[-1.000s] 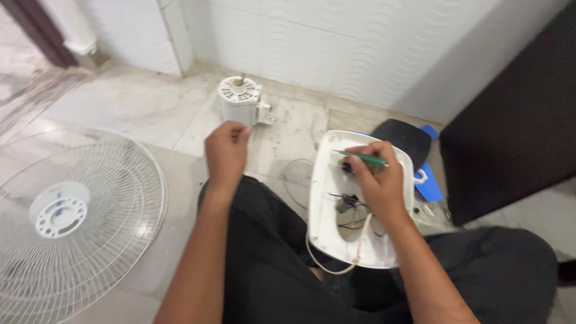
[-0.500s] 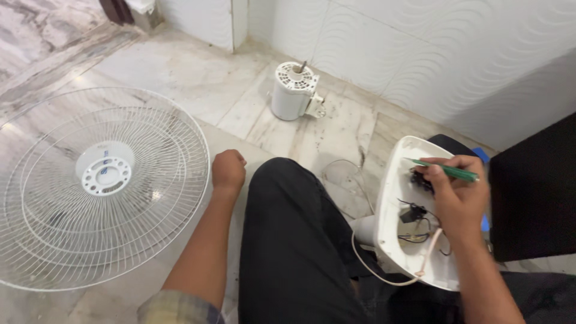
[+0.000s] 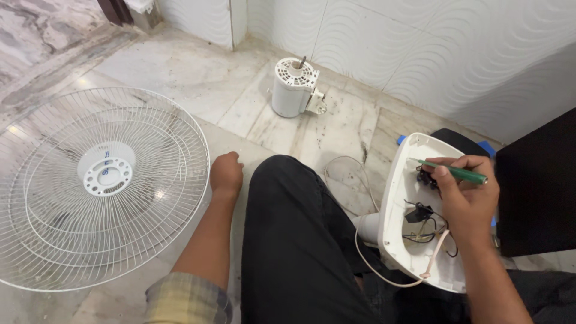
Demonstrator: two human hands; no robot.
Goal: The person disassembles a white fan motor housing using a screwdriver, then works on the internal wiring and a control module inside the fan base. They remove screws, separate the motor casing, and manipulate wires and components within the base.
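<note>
Two hands are in view. The right hand (image 3: 467, 195) has its grip closed on a green screwdriver (image 3: 454, 172), over the white housing (image 3: 403, 198) at 3 o'clock; its long axis runs 9 to 3, tip toward 9. The left hand (image 3: 225, 174) rests clenched on the floor (image 3: 180, 66), just beside the grille (image 3: 96, 186) rim. Open floor lies toward 12, up to the motor (image 3: 292, 87).

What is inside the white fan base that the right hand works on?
Inside the white fan base are black wires and small black parts. The right hand with the green screwdriver covers some.
</note>
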